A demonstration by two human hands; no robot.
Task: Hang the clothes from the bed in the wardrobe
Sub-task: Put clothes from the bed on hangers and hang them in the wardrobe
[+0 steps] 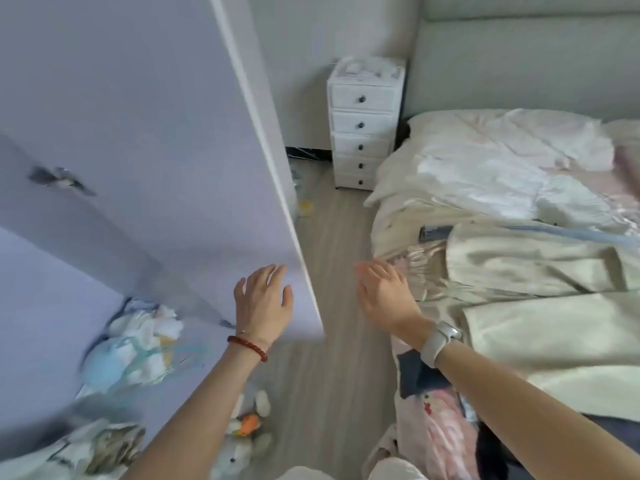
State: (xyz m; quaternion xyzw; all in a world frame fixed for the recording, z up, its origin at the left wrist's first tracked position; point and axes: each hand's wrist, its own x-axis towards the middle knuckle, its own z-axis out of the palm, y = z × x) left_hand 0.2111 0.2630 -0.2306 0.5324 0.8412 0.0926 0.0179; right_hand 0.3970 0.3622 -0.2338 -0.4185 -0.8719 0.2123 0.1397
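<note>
Both hands (263, 299) (384, 292) open, seemingly flanking wardrobe door (304, 271) edge.

Blurred wardrobe door (138, 133); bed (519, 306) cropped

The wardrobe door (145, 140) looks smooth and matt, painted pale lilac. The floor (332, 258) is matt grey wood-look board. On the bed (398, 216), a cream jacket (540, 271) has a soft sheen, beside crumpled white cloth bedding (485, 161). The drawer unit (363, 123) looks like white plastic.
</note>
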